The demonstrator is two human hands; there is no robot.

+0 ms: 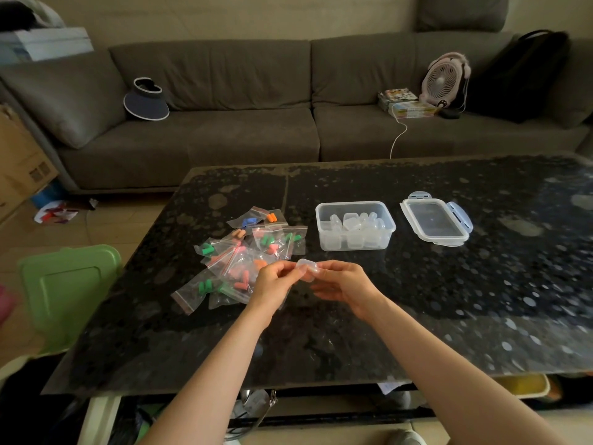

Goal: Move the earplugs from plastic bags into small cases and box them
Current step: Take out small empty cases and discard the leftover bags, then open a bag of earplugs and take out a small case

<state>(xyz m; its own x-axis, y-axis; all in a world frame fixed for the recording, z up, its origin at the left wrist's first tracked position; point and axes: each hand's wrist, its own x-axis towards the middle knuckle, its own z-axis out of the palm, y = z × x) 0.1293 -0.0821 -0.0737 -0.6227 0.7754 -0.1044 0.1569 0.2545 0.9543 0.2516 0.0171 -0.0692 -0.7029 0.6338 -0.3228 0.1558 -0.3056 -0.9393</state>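
Note:
A small clear plastic case [307,268] is held above the dark table between both hands. My left hand [276,281] pinches its left side and my right hand [341,281] pinches its right side. To the left lies a pile of several small zip bags [250,252] holding green, orange, pink and blue earplugs. Behind the hands stands an open clear box [354,225] with several small clear cases inside. Its lid [436,221] lies flat to the right of it.
The dark speckled glass table [449,300] stretches to the right and front. A green plastic stool [69,290] stands at the left edge. A grey sofa [224,139] with a visor, a fan and books runs behind the table.

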